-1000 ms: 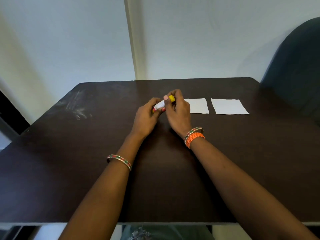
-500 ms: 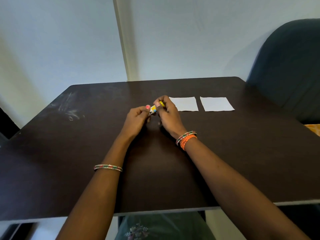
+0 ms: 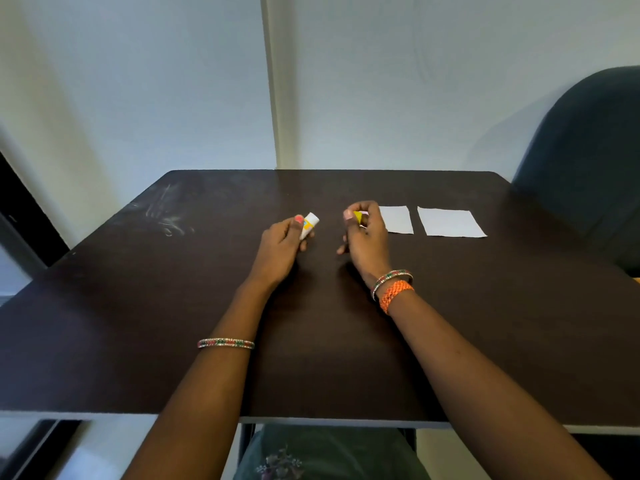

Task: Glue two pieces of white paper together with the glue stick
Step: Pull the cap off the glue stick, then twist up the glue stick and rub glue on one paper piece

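Pulled apart since half a second earlier: glue stick (image 3: 309, 224) gripped in left hand (image 3: 281, 249), yellow cap (image 3: 360, 216) pinched in right hand (image 3: 365, 237). Uncapped, ready; two white papers (image 3: 396, 219) (image 3: 449, 222) flat on worktop (image 3: 138, 306), unglued.

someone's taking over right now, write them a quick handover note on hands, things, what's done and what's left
Left hand: holds the glue stick, uncapped, open end pointing up and away.
Right hand: pinches the yellow cap.
Two white papers lie flat and apart on the dark table: the near paper right behind the right hand, the far paper further right.
Done: cap is off.
Left: put the cap down, spread glue on one paper, lay the other on it and press. No glue shows on either paper yet.
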